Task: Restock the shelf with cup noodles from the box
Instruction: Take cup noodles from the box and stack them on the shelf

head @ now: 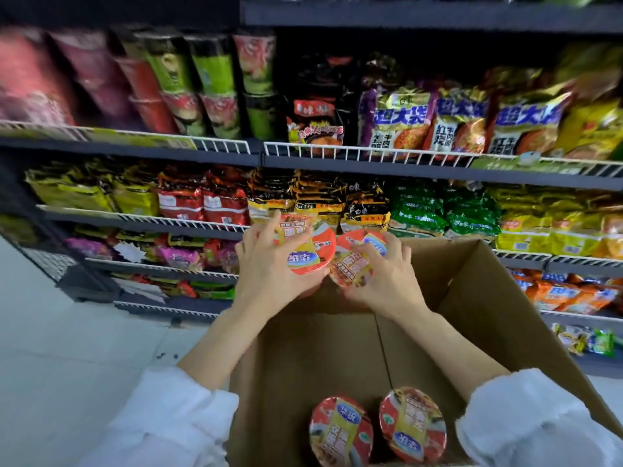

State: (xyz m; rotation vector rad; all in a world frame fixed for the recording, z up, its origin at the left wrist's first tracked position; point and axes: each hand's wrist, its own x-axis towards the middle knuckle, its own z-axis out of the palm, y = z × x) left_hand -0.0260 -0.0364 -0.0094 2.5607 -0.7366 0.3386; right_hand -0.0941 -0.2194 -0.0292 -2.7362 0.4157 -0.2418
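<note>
Head view shows the left hand (266, 264) and right hand (381, 271) each curled round a cup noodle (308, 251) above the box (472, 298), light, crushable tubs best gripped at the rim, two more (340, 429) inside.

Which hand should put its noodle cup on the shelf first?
Probably the left hand: its cup is already raised against the shelf packets, while the right hand holds its cup lower, over the box.
</note>
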